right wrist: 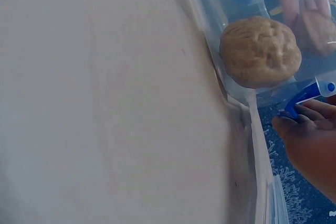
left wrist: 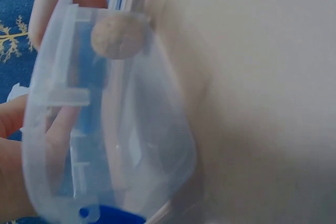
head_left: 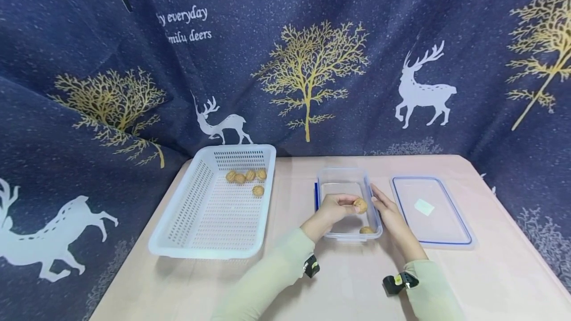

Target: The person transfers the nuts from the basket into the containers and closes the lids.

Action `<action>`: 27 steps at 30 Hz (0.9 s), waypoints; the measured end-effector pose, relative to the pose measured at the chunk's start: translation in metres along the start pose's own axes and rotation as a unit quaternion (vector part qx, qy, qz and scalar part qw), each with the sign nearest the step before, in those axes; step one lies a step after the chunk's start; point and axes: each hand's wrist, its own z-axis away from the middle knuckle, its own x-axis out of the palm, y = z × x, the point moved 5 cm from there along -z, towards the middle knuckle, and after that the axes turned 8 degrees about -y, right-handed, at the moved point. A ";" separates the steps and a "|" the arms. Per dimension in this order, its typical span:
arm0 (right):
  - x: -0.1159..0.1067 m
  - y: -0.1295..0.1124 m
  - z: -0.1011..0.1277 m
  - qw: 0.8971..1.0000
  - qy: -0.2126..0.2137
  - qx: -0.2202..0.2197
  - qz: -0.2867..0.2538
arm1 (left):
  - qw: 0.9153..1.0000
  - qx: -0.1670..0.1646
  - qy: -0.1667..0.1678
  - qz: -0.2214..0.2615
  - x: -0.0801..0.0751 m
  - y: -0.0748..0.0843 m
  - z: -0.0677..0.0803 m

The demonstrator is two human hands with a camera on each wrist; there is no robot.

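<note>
- Head view: your left hand (head_left: 331, 208) pinches a round tan walnut (head_left: 360, 205) over the clear rectangular plastic container (head_left: 324, 183) on the desk (head_left: 294, 281); your right hand (head_left: 389, 214), fingers straight, touches its side.
- Left wrist view: another walnut (left wrist: 118, 36) lies inside the container.
- Right wrist view: that walnut sits in a corner.

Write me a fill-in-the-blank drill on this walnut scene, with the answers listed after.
1. The left hand holds a ____ over the clear box.
2. The white basket holds ____ walnuts.
3. The lid lies on the table to the ____ of the box.
4. The right hand rests against the box's ____ side.

Missing words: walnut; five; right; right
</note>
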 end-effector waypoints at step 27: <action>0.000 -0.001 0.001 1.000 -0.002 0.002 0.015 | 0.997 -0.053 -0.012 -0.050 0.011 -0.024 -0.015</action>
